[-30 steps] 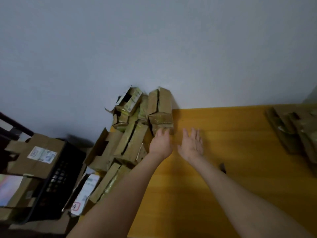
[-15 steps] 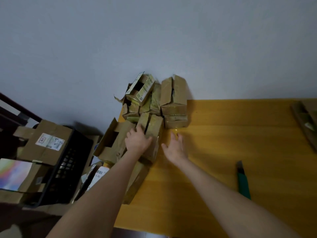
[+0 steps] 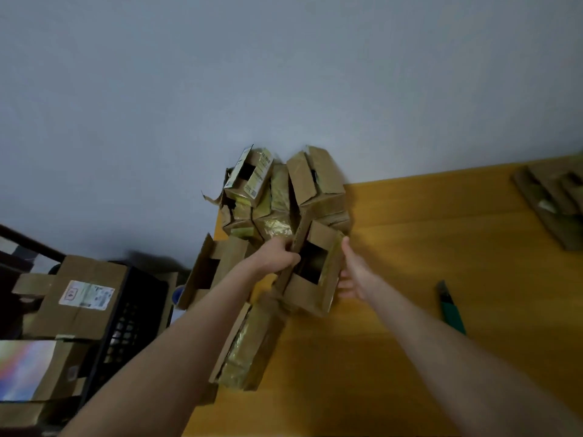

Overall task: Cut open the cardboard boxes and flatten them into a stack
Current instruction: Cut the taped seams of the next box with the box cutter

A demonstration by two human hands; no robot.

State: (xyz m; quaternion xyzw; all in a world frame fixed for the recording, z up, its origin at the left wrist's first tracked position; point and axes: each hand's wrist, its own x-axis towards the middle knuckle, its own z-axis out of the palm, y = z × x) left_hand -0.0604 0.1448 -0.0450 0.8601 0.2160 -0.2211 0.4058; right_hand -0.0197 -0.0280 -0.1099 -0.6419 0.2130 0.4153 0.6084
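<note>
Head view: left hand (image 3: 279, 258) curls round the left wall of an open brown cardboard box (image 3: 304, 294) at the left end of the yellow surface (image 3: 410, 247), right hand (image 3: 355, 274) spread open against its right side, while the white shipping label (image 3: 86, 294) at far left is too blurred to read.

The open box (image 3: 318, 269) fills the gap between the left hand (image 3: 277, 257) and the right hand (image 3: 355, 275). The left hand grips the box's left wall, and the right hand is at its right side with fingers straight. Beyond both hands the pile (image 3: 284, 197) of boxes stands against the wall (image 3: 284, 74) and closes the way forward. Left of the left hand a second box (image 3: 211, 266) juts past the table edge. Farther left, the crate (image 3: 138, 298), loaded with cartons, blocks that side. A long box (image 3: 249, 345) lies just right of the left forearm. Right of the right hand, bare table (image 3: 410, 241) runs wide. Only the knife (image 3: 451, 310) lies there, near the right forearm, and the flat stack (image 3: 549, 200) is well apart at the far right.
</note>
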